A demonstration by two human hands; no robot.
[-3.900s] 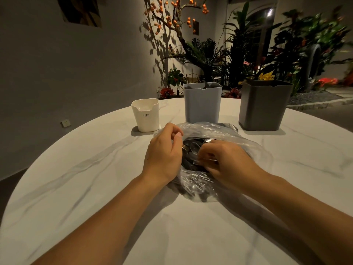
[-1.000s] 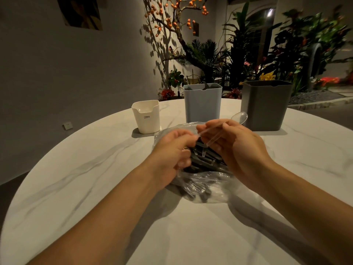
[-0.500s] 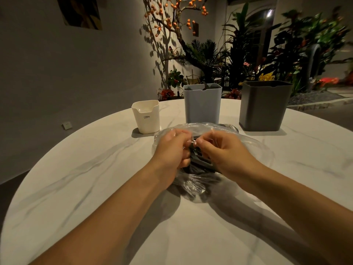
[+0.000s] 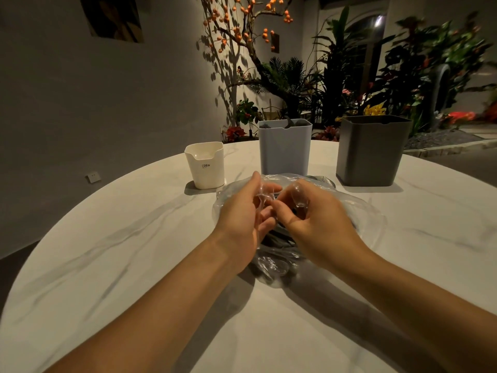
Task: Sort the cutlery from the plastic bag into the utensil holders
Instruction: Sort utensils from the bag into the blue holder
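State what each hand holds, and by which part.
Right hand pinches a clear plastic spoon just below its bowl. Left hand touches clear plastic; its exact grip is unclear.

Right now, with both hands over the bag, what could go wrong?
The clear plastic spoon in the right hand and the clear piece the left hand pinches are hard to tell apart in dim light, so they may be missorted. The thin clear plastic bag could snag and drag the dark cutlery out.
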